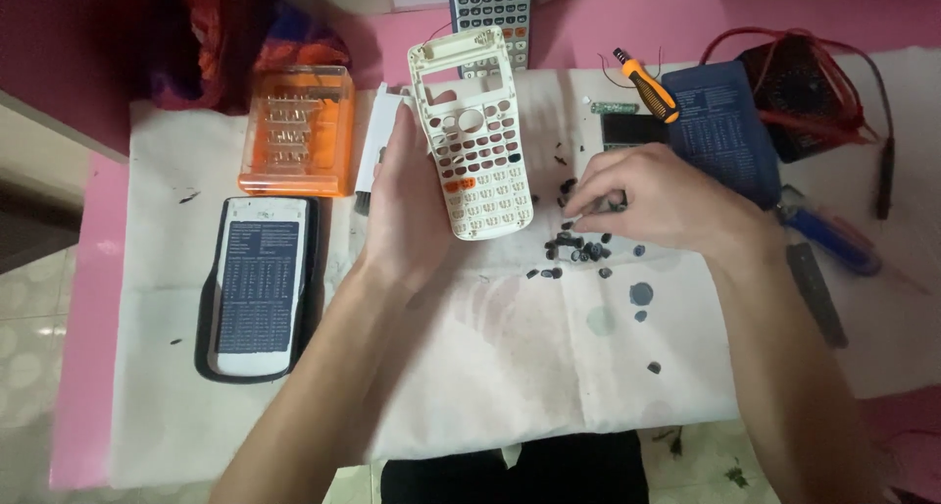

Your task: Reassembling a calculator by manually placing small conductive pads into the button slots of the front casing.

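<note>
My left hand (407,205) grips a cream calculator front shell (473,136) by its left edge and holds it tilted above the white cloth (549,357). The shell's key holes are mostly bare, with a few orange keys near its middle. My right hand (657,205) rests fingers-down on the cloth just right of the shell, pinching at a pile of small black rubber keys (578,249). Whether a key is between the fingertips is hidden.
A calculator back half in a dark case (257,283) lies at left, an orange transparent bit box (298,129) behind it. An orange-handled screwdriver (647,84), a blue calculator cover (722,126), a black box with red wires (809,92), a blue-handled tool (833,239) and another calculator (493,14) lie around.
</note>
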